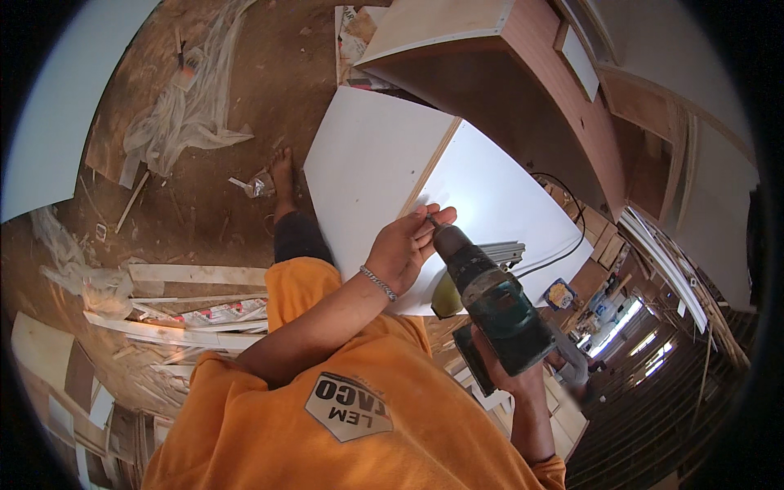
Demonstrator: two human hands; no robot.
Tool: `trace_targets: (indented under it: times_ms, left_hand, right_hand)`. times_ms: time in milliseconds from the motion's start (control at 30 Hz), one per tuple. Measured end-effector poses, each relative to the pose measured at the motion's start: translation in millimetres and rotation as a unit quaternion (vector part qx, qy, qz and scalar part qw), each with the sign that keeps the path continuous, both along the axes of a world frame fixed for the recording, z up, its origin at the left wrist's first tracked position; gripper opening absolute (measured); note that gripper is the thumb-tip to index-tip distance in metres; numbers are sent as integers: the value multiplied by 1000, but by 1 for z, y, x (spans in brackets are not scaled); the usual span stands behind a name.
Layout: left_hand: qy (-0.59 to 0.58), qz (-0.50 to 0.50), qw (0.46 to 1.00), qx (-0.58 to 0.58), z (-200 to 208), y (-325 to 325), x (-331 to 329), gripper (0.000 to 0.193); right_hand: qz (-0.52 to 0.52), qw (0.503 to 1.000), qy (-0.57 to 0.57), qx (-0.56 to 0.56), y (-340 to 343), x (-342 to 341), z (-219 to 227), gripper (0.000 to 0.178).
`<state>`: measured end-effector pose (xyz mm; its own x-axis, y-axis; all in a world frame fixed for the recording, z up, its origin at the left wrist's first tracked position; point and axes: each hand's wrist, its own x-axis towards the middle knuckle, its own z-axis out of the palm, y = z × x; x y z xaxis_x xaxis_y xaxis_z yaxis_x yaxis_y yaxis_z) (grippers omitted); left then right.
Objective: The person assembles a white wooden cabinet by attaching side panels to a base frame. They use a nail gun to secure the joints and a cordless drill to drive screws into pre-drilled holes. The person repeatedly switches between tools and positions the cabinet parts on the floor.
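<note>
My right hand (510, 374) is wrapped round the grip of a dark teal cordless drill (500, 300). The drill points up and left over a white panelled box (371, 155), whose pale wood edge (431, 167) runs between two white faces. At the bit's tip, the fingers of my left hand (400, 249) are pinched together; whatever small thing they hold there is too small to make out. Metal drawer slides (502, 253) lie on the white face just beyond the drill. A yellow-green object (446, 298), partly hidden by the drill, sits beside them.
A large wooden cabinet carcass (563, 106) stands beyond the white box. A black cable (581, 220) loops over the box's right side. Crumpled clear plastic sheeting (188, 114) and wood offcuts (196, 273) litter the brown floor at left. A pale panel (65, 106) fills the far left.
</note>
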<state>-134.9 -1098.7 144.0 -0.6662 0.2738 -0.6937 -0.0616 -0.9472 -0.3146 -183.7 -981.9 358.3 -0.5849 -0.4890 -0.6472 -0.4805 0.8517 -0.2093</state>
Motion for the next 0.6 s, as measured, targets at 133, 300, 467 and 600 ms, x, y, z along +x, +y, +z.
trace_targets:
  times_ms: [133,300,467,600]
  left_hand:
    - [18,7,1000,-2,-3,1,1,41]
    - [32,18,999,17,-5,1,3,45]
    - [14,-7,1000,1,-2,-1,5,29]
    - [-23,-175,967,-186,33,-21,22,28]
  right_hand:
    - [-118,992,-29,41,-7,-2,2,22]
    - [-162,984,-42,68,-5,-2,-2,21]
    - [-90,996,-11,24,0,-3,-8,24]
    - [-71,997,-2,29,-3,-4,-7,24]
